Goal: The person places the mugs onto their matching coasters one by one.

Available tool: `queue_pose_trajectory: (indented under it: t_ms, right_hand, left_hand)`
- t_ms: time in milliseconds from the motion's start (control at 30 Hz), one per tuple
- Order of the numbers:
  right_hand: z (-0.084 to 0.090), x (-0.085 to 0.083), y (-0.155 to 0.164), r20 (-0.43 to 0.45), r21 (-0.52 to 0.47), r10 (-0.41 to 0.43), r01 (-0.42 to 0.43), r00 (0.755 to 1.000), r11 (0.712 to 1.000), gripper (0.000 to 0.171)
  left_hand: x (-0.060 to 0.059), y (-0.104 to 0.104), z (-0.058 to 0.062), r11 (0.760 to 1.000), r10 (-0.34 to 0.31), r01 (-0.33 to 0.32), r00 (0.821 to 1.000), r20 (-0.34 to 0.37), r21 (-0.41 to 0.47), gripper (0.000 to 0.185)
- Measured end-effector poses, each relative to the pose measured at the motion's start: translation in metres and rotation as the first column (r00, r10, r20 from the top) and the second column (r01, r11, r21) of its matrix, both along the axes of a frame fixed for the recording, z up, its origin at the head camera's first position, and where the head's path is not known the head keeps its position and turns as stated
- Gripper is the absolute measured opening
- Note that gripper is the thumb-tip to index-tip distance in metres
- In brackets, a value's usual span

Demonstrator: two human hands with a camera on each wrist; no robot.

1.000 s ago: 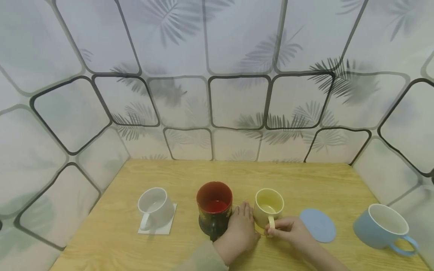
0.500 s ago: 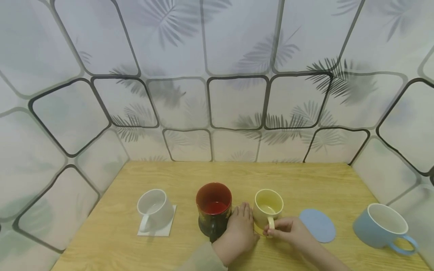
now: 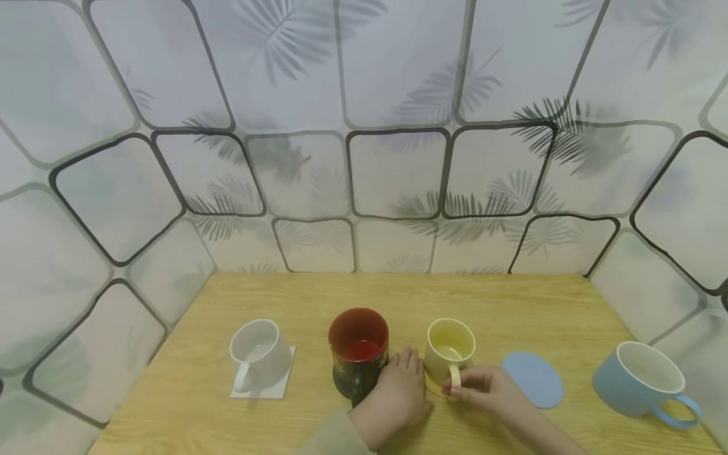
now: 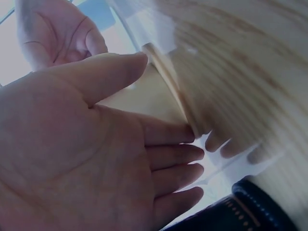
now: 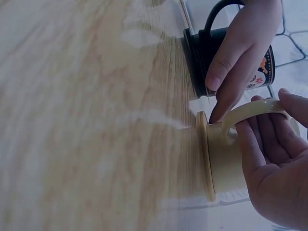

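Observation:
A small yellow mug (image 3: 442, 363) stands upright on a round yellow coaster (image 3: 435, 388) in the head view. My right hand (image 3: 489, 393) pinches the mug's handle between thumb and fingers; the right wrist view shows this handle (image 5: 250, 109) from the side. On the mug's left, my left hand (image 3: 398, 387) lies with fingers straight, palm toward the mug. In the left wrist view, its fingertips are right at the coaster's edge (image 4: 175, 94). A black mug (image 3: 359, 376) with a red inside stands close against the left hand's other side, its handle partly hidden by that hand.
A white mug (image 3: 267, 360) sits on a square white coaster (image 3: 279, 387) at the left. Right of my right hand lies a round blue coaster (image 3: 533, 379). A blue mug (image 3: 625, 385) stands near the table's right edge. Patterned cloth walls (image 3: 398, 177) enclose the wooden table (image 3: 398, 291).
My left hand has drawn back slightly toward me along the yellow mug's side. The right hand keeps its hold on the handle, and the mugs stay where they were.

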State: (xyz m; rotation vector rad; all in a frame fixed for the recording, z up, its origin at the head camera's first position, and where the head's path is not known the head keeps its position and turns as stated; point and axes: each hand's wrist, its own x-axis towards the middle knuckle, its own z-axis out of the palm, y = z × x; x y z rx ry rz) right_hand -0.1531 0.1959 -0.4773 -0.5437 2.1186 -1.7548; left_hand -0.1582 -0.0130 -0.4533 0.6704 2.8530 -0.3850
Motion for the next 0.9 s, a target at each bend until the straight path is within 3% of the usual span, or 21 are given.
queue_pose_trajectory:
  t_ms: [400,567,733,900]
  right_hand:
    - [0.001,0.001,0.011,0.043,0.100,-0.075,0.070,0.996,0.993,0.029]
    - [0.006,0.002,0.014,0.070,0.069,-0.047,0.042,0.996,0.997,0.034]
    - [0.011,0.004,0.019,0.077,0.060,-0.018,0.013,0.997,0.998,0.037]
    - [0.013,0.005,0.021,0.069,0.031,0.028,-0.031,0.997,0.999,0.038]
  left_hand:
    - [0.004,-0.009,0.012,0.998,-0.029,0.024,0.997,0.078,0.063,0.075]
    - [0.006,-0.019,0.015,0.991,-0.115,0.113,0.993,0.024,0.068,0.072]
    - [0.011,-0.029,0.022,0.977,-0.203,0.205,0.979,-0.034,0.063,0.069]
    - [0.017,-0.036,0.029,0.965,-0.252,0.258,0.964,-0.087,0.056,0.066]
